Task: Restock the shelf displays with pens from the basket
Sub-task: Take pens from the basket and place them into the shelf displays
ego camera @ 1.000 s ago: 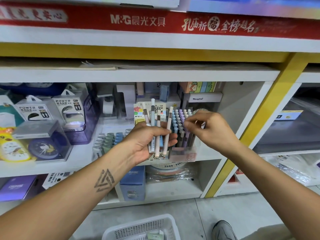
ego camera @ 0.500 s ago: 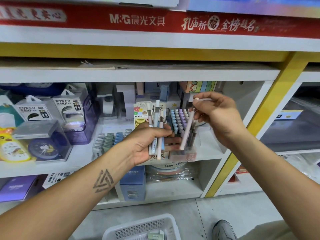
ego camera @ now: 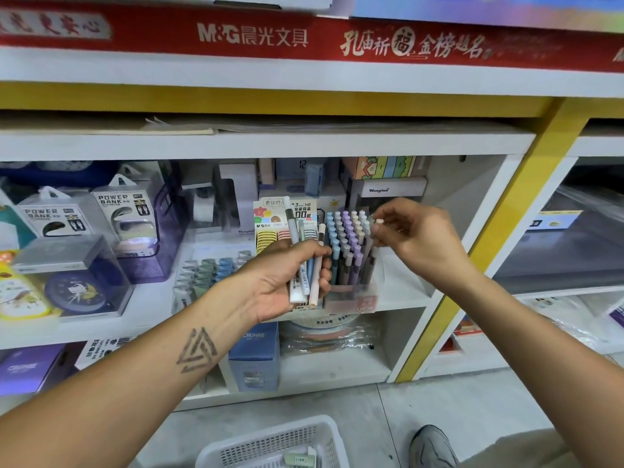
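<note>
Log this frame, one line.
left hand: grips pen bundle | right hand: pinches pink pen at display rack | basket: on floor

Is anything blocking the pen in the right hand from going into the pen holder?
Nothing visible blocks it. The right hand pinches a pen at the right edge of the pen holder, beside the pens already standing there.

White shelving (ego camera: 263,145) is spanning the far side, a yellow upright (ego camera: 526,184) dividing it at right. A red banner (ego camera: 304,37) is running along the top edge. Pale grey floor (ego camera: 439,403) is lying near, under even, diffuse light.
</note>
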